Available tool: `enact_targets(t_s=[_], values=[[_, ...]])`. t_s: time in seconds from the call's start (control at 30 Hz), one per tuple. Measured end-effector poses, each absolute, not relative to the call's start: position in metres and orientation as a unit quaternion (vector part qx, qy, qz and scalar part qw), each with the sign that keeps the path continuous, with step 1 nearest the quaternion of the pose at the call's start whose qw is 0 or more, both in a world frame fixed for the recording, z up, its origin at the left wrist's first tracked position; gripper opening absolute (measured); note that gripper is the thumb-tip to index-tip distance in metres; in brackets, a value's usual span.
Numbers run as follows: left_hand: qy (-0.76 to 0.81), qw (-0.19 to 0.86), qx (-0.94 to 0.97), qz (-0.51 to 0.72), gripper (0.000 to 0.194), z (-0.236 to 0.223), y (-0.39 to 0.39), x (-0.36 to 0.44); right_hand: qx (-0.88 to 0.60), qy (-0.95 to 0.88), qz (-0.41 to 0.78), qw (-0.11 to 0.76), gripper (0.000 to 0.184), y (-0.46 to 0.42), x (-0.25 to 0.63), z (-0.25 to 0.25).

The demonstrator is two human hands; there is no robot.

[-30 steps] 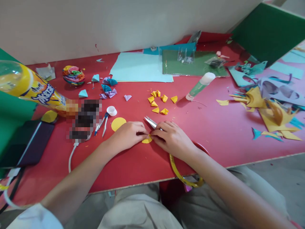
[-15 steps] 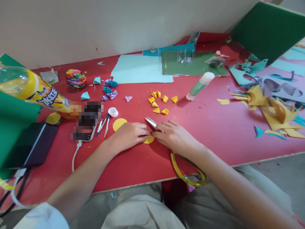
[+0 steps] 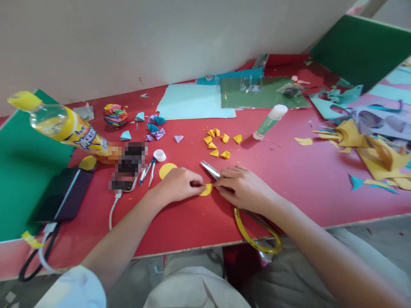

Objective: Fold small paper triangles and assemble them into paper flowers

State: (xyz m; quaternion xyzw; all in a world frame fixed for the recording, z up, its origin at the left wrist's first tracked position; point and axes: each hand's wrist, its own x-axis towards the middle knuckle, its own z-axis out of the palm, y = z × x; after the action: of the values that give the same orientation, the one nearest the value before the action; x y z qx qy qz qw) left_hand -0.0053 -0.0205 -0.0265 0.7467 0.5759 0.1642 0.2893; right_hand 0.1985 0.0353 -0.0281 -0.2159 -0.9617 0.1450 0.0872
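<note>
A small yellow paper piece (image 3: pixel 206 190) lies folded on the red table (image 3: pixel 192 222). My left hand (image 3: pixel 180 184) pinches its left edge, fingers closed. My right hand (image 3: pixel 245 188) presses its right edge with the fingertips pressed together. Scissors (image 3: pixel 210 169) with a yellow loop handle (image 3: pixel 257 233) lie under my right hand, blades pointing up-left. A flat yellow paper circle (image 3: pixel 167 170) sits just left of my left hand. Several folded yellow pieces (image 3: pixel 218 143) lie in a cluster behind the hands.
A glue stick (image 3: pixel 269 122) lies behind right. A yellow drink bottle (image 3: pixel 64 128), a phone with cable (image 3: pixel 128 169), a compass (image 3: pixel 147 171) and a dark notebook (image 3: pixel 62 194) are at left. Paper sheets (image 3: pixel 195 100) and scraps (image 3: pixel 369 141) cover the back and right.
Both hands stay on the yellow piece, fingers shifting slightly along its fold. The camera has tilted, so the whole scene sits a little lower and to the right.
</note>
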Motion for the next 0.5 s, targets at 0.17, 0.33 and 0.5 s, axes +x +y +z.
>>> enact_targets(t_s=[0.17, 0.33, 0.5], values=[[0.576, 0.236, 0.773, 0.123, 0.015, -0.027, -0.021, 0.001, -0.223, -0.951, 0.166, 0.132, 0.015, 0.036, 0.191, -0.044], [0.564, 0.209, 0.79, 0.121, 0.014, -0.027, -0.024, 0.004, -0.176, -0.97, 0.085, 0.147, 0.018, 0.034, 0.189, -0.045], [0.568, 0.206, 0.786, 0.13, 0.012, -0.027, -0.026, 0.005, -0.154, -0.977, 0.011, 0.147, 0.019, 0.03, 0.187, -0.042]])
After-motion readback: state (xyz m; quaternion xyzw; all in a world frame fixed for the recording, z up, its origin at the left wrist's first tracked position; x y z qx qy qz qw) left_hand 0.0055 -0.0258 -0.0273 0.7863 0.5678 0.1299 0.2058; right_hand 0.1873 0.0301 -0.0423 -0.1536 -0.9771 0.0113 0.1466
